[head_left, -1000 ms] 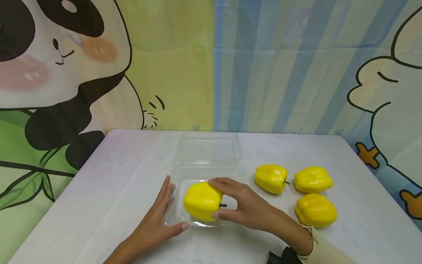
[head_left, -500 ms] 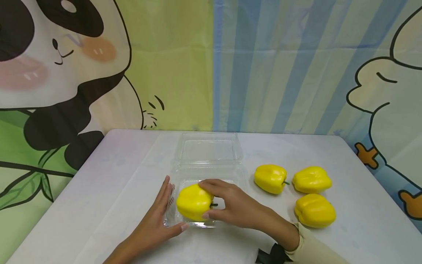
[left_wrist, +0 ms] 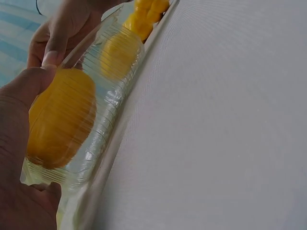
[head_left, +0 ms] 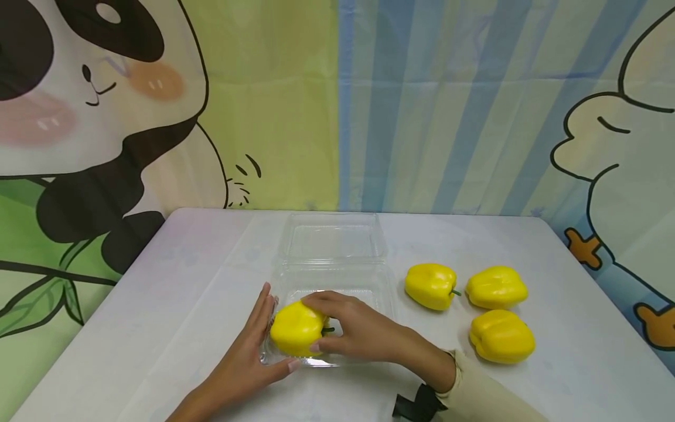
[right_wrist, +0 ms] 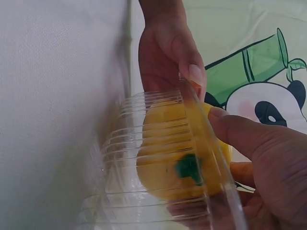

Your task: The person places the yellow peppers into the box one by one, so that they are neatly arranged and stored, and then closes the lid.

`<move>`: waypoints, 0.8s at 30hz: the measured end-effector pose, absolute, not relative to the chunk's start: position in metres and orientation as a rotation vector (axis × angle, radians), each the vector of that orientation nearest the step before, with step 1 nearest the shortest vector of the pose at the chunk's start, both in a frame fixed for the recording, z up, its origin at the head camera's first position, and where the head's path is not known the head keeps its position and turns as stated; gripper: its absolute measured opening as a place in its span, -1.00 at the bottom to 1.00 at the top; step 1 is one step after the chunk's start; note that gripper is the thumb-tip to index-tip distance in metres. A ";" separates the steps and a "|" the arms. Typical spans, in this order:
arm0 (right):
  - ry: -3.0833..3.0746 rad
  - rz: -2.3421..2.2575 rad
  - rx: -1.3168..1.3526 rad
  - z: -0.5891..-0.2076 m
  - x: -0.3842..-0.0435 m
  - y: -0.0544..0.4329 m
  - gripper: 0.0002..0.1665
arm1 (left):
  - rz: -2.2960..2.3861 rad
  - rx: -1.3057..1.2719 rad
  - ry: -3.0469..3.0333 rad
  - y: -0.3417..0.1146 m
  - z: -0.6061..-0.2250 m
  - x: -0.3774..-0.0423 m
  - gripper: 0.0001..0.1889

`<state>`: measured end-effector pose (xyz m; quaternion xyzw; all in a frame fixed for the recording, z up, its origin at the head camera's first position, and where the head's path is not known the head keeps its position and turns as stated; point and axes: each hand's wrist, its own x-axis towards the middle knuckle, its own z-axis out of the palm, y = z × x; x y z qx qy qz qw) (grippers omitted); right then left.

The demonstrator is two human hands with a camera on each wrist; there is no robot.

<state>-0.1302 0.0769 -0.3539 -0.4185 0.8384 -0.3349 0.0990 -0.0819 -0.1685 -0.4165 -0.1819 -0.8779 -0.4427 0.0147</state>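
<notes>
My right hand (head_left: 353, 328) grips a yellow bell pepper (head_left: 296, 329) between thumb and fingers, its dark green stem facing right. The pepper lies within the left part of a clear plastic clamshell box (head_left: 364, 287), whose lid is folded back away from me. Along the box's left side my left hand (head_left: 248, 346) rests with straight fingers, its thumb at the front rim. In the left wrist view, the pepper (left_wrist: 64, 117) shows through the ribbed clear wall. The right wrist view shows the green stem (right_wrist: 188, 167) behind that wall.
To the right of the box lie three more yellow peppers: one nearer the box (head_left: 429, 286), one at the back right (head_left: 497, 287) and one in front (head_left: 502, 336). A white-covered table (head_left: 158, 328) bears everything. Behind it hangs a cartoon panda curtain (head_left: 263, 105).
The right hand has carried the pepper leftward and slightly down, toward the left side of the box. The left hand and the other peppers have stayed put.
</notes>
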 end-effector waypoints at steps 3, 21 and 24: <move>2.466 -0.988 -1.230 -0.355 -0.132 0.075 -0.22 | -1.401 -0.570 -2.731 -0.168 -0.416 -0.082 0.21; 2.358 -1.055 -1.208 -0.365 -0.141 0.074 -0.21 | -1.410 -0.612 -2.715 -0.169 -0.418 -0.081 0.19; 2.362 -1.042 -1.200 -0.364 -0.141 0.074 -0.21 | -1.418 -0.610 -2.717 -0.170 -0.418 -0.081 0.19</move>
